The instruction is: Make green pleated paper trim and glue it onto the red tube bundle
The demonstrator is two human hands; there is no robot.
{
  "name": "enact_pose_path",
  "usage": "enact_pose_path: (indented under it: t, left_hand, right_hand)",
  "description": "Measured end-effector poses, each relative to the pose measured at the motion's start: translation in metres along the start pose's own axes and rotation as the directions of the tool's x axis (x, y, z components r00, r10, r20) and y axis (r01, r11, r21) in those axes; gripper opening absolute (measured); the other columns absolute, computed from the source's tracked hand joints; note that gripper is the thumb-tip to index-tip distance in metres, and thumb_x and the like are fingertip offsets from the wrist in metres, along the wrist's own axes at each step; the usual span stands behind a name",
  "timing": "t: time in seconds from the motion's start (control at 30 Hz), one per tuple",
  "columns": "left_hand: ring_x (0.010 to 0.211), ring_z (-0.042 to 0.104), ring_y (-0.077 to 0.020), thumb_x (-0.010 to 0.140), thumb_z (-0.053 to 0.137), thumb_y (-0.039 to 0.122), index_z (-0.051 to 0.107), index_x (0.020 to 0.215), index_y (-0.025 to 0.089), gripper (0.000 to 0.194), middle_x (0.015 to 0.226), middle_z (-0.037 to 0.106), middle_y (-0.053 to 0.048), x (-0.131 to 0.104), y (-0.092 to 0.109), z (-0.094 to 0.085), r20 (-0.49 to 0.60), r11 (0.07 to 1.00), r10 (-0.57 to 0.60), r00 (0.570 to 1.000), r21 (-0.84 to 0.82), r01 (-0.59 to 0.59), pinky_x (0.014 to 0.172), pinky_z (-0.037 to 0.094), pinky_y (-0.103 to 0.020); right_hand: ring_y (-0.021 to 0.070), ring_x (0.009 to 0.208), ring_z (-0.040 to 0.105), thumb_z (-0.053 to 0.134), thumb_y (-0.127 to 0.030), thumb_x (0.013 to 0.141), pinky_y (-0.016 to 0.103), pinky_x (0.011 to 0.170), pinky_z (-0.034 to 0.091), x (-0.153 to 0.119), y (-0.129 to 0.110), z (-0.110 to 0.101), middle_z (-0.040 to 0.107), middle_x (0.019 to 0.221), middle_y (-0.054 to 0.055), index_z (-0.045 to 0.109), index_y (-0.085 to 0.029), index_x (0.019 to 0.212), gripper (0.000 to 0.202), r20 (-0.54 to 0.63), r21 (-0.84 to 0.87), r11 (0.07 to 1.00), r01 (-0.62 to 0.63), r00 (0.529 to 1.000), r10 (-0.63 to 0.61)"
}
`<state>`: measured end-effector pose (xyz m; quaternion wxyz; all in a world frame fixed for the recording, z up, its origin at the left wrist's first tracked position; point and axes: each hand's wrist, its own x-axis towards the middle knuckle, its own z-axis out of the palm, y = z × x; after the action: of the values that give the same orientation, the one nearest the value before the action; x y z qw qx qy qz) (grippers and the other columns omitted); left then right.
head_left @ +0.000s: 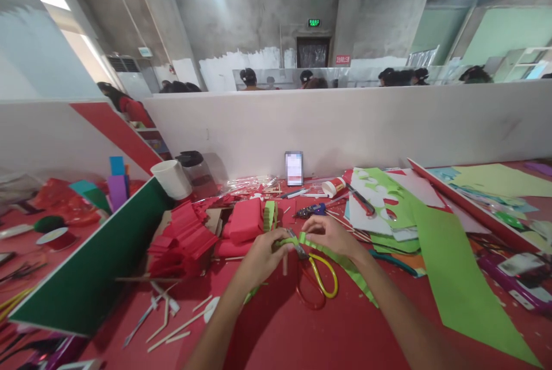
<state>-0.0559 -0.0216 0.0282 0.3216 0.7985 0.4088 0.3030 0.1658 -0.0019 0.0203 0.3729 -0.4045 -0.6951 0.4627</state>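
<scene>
My left hand (268,250) is closed in a pinch on a light green paper strip (284,240) that trails down behind my forearm. Opposite it, my right hand (330,236) pinches a length of green pleated strip (357,279), which runs down to the right beneath my forearm. Between the hands is a pair of scissors (324,275) with one yellow and one red handle. Its blades point up toward the left fingers; whether they touch those fingers I cannot tell. Whether the two green lengths join is also unclear.
Red folded paper (187,235) and red foam-like blocks (246,219) lie behind my left hand. Green sheets (448,266) spread at right. A phone (294,168) leans on the white partition (345,128). Thin sticks (176,330) lie front left, beside a green divider (99,260).
</scene>
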Motion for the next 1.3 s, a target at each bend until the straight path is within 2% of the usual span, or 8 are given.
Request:
enact_pose_path:
  t: [0.2, 0.43, 0.7, 0.93, 1.3]
  left_hand:
    - [0.064, 0.048, -0.0127, 0.094, 0.04, 0.039, 0.055, 0.075, 0.016, 0.033, 0.063, 0.053, 0.003, -0.002, 0.005, -0.002, 0.061, 0.998, -0.035, 0.998, -0.058, 0.038, 0.062, 0.037, -0.022]
    - [0.068, 0.052, -0.0141, 0.096, 0.034, 0.044, 0.056, 0.074, 0.016, 0.042, 0.066, 0.058, 0.002, -0.003, 0.015, -0.007, 0.18, 0.997, -0.041, 0.983, -0.059, 0.053, 0.065, 0.038, -0.023]
    - [0.064, 0.051, -0.013, 0.096, 0.035, 0.045, 0.057, 0.072, 0.015, 0.045, 0.067, 0.057, 0.002, -0.004, 0.016, -0.006, 0.207, 0.999, -0.048, 0.977, -0.005, 0.05, 0.064, 0.037, -0.023]
    - [0.069, 0.053, -0.0144, 0.096, 0.034, 0.044, 0.057, 0.075, 0.015, 0.042, 0.072, 0.059, 0.001, -0.003, 0.017, -0.007, 0.258, 0.999, 0.012, 0.966, -0.036, -0.003, 0.07, 0.04, -0.025]
    - [0.07, 0.056, -0.0155, 0.096, 0.033, 0.045, 0.058, 0.078, 0.016, 0.043, 0.073, 0.063, -0.001, -0.003, 0.015, -0.005, 0.29, 0.999, -0.027, 0.957, -0.028, 0.037, 0.072, 0.042, -0.025]
  right_hand:
    - [0.021, 0.086, 0.067, 0.064, -0.031, 0.079, 0.031, 0.076, 0.051, -0.001, -0.006, 0.001, 0.072, 0.092, 0.007, 0.069, -0.016, 0.09, 0.019, 0.053, -0.057, 0.998, -0.02, 0.998, 0.023]
    - [0.0222, 0.086, 0.067, 0.063, -0.033, 0.081, 0.031, 0.076, 0.051, -0.002, -0.013, 0.003, 0.073, 0.092, 0.007, 0.072, -0.015, 0.092, 0.023, 0.065, -0.071, 0.997, -0.003, 0.998, 0.008]
    - [0.0214, 0.083, 0.067, 0.063, -0.033, 0.08, 0.029, 0.073, 0.05, -0.004, -0.016, 0.004, 0.073, 0.09, 0.007, 0.072, -0.015, 0.09, 0.023, 0.095, -0.033, 0.999, 0.031, 0.995, -0.028]
    - [0.021, 0.087, 0.067, 0.064, -0.031, 0.08, 0.03, 0.077, 0.05, -0.004, -0.013, 0.005, 0.073, 0.093, 0.007, 0.071, -0.014, 0.092, 0.021, 0.104, 0.023, 0.999, 0.026, 0.994, -0.028]
    - [0.019, 0.086, 0.067, 0.064, -0.025, 0.08, 0.028, 0.077, 0.05, -0.002, -0.008, 0.006, 0.073, 0.092, 0.006, 0.071, -0.016, 0.092, 0.017, 0.149, 0.082, 0.996, 0.017, 0.988, -0.03]
